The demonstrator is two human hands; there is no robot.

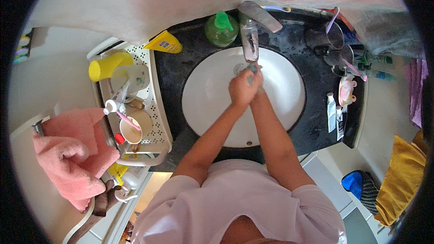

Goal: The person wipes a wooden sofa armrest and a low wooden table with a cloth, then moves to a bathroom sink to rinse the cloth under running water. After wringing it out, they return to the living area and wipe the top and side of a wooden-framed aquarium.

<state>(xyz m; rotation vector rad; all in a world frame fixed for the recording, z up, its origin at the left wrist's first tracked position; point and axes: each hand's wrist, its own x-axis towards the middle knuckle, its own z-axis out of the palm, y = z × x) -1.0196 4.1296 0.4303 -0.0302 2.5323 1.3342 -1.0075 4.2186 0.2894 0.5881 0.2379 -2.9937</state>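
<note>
Both hands meet over the white oval sink [210,108], just below the spout of the metal faucet [250,39]. My left hand [241,86] lies over my right hand [258,78], and the two are blurred together. A small grey-green item [251,74] shows between the fingers; it is too blurred to name, and which hand holds it cannot be told. The right hand is partly hidden behind the left one. Behind the sink, left of the faucet, stands a green bottle with a green pump top [221,28].
At left, a white perforated rack [159,122] holds cups, a toothbrush and tubes, with a yellow cup [166,42] behind. A pink towel [74,152] hangs beside it. On the right of the black countertop [288,37] are glass mugs [334,35], tubes [331,113] and a pink soap dish [346,91].
</note>
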